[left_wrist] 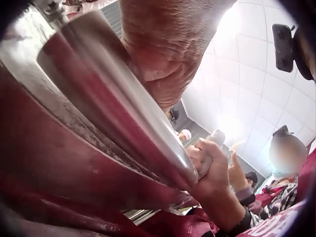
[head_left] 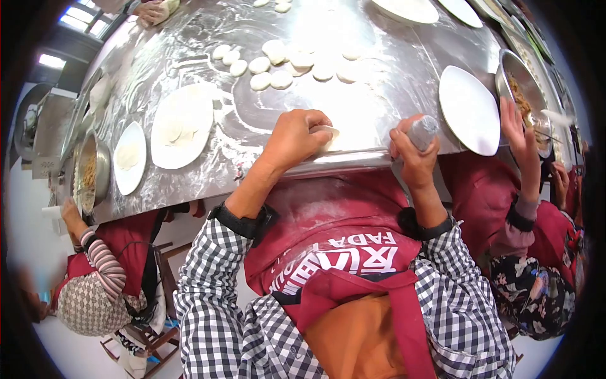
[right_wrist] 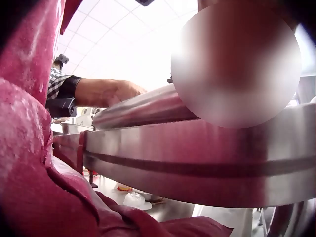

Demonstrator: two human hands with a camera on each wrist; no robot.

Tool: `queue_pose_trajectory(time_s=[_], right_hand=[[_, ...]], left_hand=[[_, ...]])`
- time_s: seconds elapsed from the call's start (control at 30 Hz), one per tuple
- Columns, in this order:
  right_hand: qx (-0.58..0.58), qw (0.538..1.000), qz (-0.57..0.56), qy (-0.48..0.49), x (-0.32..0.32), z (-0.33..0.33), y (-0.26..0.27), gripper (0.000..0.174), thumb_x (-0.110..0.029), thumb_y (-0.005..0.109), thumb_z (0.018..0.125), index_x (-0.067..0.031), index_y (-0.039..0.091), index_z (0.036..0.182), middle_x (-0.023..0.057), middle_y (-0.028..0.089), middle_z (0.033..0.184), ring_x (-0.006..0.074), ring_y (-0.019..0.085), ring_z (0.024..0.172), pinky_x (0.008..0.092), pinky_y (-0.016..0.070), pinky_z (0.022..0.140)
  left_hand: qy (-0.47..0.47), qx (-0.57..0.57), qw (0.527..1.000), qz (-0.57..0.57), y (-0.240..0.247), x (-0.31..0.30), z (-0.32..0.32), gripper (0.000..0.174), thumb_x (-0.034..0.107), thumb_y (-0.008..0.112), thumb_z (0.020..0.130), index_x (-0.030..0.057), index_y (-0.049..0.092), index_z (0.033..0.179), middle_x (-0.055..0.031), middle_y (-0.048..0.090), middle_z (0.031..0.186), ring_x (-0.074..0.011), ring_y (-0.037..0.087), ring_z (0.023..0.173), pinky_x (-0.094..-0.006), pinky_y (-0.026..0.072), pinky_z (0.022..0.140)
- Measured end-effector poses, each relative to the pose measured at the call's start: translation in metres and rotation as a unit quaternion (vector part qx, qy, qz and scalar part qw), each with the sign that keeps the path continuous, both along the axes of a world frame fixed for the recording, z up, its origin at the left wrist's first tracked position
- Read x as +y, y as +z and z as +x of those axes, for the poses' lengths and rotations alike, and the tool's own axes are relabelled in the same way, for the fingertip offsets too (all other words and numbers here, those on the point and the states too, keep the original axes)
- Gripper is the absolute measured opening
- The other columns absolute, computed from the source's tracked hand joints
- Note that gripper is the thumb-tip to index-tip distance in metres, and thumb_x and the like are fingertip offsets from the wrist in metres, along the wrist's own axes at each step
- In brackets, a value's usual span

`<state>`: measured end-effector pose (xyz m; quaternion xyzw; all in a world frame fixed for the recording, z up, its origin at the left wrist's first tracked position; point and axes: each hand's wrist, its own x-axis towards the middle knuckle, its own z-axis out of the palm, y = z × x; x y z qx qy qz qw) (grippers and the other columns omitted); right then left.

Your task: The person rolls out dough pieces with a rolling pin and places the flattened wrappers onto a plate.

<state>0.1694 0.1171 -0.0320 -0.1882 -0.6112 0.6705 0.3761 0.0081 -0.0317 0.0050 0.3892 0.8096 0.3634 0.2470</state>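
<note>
Item: one floured, shiny metal table. Item: one thin pale piece of dough, near our edge of it, pinched in our left hand by curled fingers. Item: one grey, round-ended cylinder, material uncertain, gripped in our right hand, well apart from the left. Beyond: small white dough rounds. Leftward: one white oval plate bearing flat discs. We judge the step as flattening dough; the next move calls for light, even pressure, fingertips clear.
</note>
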Motion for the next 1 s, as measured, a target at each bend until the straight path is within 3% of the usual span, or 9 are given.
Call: queue_pose_trajectory(time_s=[0.03, 0.17, 0.27, 0.3, 0.4, 0.53, 0.7, 0.87, 1.0], right_hand=[[-0.001, 1.0, -0.01, 0.001, -0.001, 0.0, 0.001, 0.013, -0.001, 0.065, 0.076, -0.0047, 0.053, 0.075, -0.0013, 0.051, 0.062, 0.0056, 0.047, 0.049, 0.021, 0.0366, 0.044], [0.005, 1.0, -0.011, 0.02, 0.004, -0.005, 0.002, 0.013, -0.001, 0.064, 0.077, -0.0052, 0.052, 0.075, -0.0013, 0.051, 0.062, 0.0055, 0.046, 0.049, 0.0206, 0.036, 0.044], [0.018, 0.999, -0.016, 0.029, 0.005, -0.011, 0.001, 0.013, -0.001, 0.064, 0.077, -0.0049, 0.051, 0.075, -0.0012, 0.051, 0.062, 0.0054, 0.045, 0.049, 0.0204, 0.036, 0.045], [0.016, 0.999, -0.028, 0.03, 0.006, -0.012, 0.001, 0.013, 0.0, 0.063, 0.077, -0.0048, 0.051, 0.075, -0.0013, 0.05, 0.063, 0.0053, 0.045, 0.05, 0.0205, 0.036, 0.045], [0.021, 0.999, -0.032, 0.03, 0.006, -0.015, 0.004, 0.013, 0.001, 0.063, 0.077, -0.0049, 0.051, 0.075, -0.0016, 0.05, 0.063, 0.0051, 0.044, 0.05, 0.0204, 0.0358, 0.045], [0.026, 0.998, -0.038, 0.042, 0.009, -0.016, 0.002, 0.014, 0.001, 0.063, 0.077, -0.0049, 0.051, 0.075, -0.002, 0.05, 0.063, 0.0049, 0.045, 0.05, 0.0203, 0.0359, 0.045], [0.013, 0.999, -0.016, 0.034, 0.011, -0.014, 0.002, 0.014, 0.001, 0.065, 0.075, -0.0051, 0.052, 0.076, -0.0026, 0.051, 0.063, 0.0044, 0.046, 0.051, 0.0203, 0.0366, 0.046], [-0.011, 0.999, -0.025, 0.027, 0.01, -0.01, 0.004, 0.016, 0.0, 0.068, 0.071, -0.0049, 0.053, 0.075, -0.0026, 0.052, 0.065, 0.0044, 0.048, 0.055, 0.0203, 0.0389, 0.049], [-0.018, 1.0, -0.008, 0.017, 0.011, -0.011, 0.001, 0.017, -0.002, 0.069, 0.07, -0.0048, 0.053, 0.074, -0.0023, 0.053, 0.065, 0.0053, 0.049, 0.058, 0.0214, 0.0408, 0.054]], left_hand=[[0.025, -0.016, 0.999, 0.011, -0.004, -0.007, -0.006, 0.02, 0.017, 0.064, 0.073, 0.0029, 0.068, 0.086, -0.0124, 0.066, 0.075, -0.017, 0.061, 0.066, -0.0283, 0.0476, 0.065], [0.157, -0.119, 0.974, 0.113, 0.003, -0.051, -0.042, 0.024, 0.015, 0.066, 0.077, -0.0019, 0.065, 0.094, -0.0031, 0.064, 0.081, -0.0076, 0.057, 0.073, -0.0228, 0.0468, 0.065], [0.269, -0.065, 0.943, 0.184, 0.02, -0.106, -0.085, 0.025, 0.01, 0.065, 0.078, -0.0006, 0.064, 0.101, -0.0057, 0.065, 0.089, -0.0098, 0.059, 0.078, -0.0234, 0.0473, 0.07], [0.324, 0.014, 0.937, 0.129, 0.036, -0.118, -0.091, 0.03, 0.011, 0.065, 0.08, -0.0013, 0.061, 0.107, -0.0081, 0.064, 0.099, -0.0136, 0.059, 0.086, -0.0254, 0.0462, 0.075], [0.413, 0.08, 0.884, 0.204, 0.046, -0.151, -0.119, 0.036, 0.002, 0.06, 0.079, -0.0052, 0.055, 0.114, -0.0164, 0.057, 0.114, -0.0214, 0.055, 0.106, -0.0304, 0.0443, 0.091], [0.338, 0.064, 0.928, 0.143, 0.053, -0.128, -0.115, 0.036, 0.004, 0.06, 0.078, -0.004, 0.057, 0.112, -0.0142, 0.06, 0.111, -0.0217, 0.055, 0.106, -0.0313, 0.0429, 0.091], [0.117, 0.047, 0.992, 0.011, 0.043, -0.052, -0.112, 0.035, 0.009, 0.06, 0.079, -0.0041, 0.058, 0.111, -0.0133, 0.061, 0.108, -0.0194, 0.057, 0.101, -0.0291, 0.0437, 0.088], [0.0, 0.143, 0.981, -0.131, 0.027, 0.001, -0.116, 0.032, 0.009, 0.058, 0.078, -0.0021, 0.061, 0.107, -0.0145, 0.065, 0.1, -0.0226, 0.063, 0.09, -0.0299, 0.0483, 0.079], [-0.004, 0.172, 0.967, -0.186, 0.02, 0.017, -0.111, 0.026, 0.01, 0.06, 0.076, 0.0026, 0.064, 0.1, -0.0117, 0.067, 0.092, -0.0201, 0.065, 0.082, -0.0298, 0.0487, 0.073]])
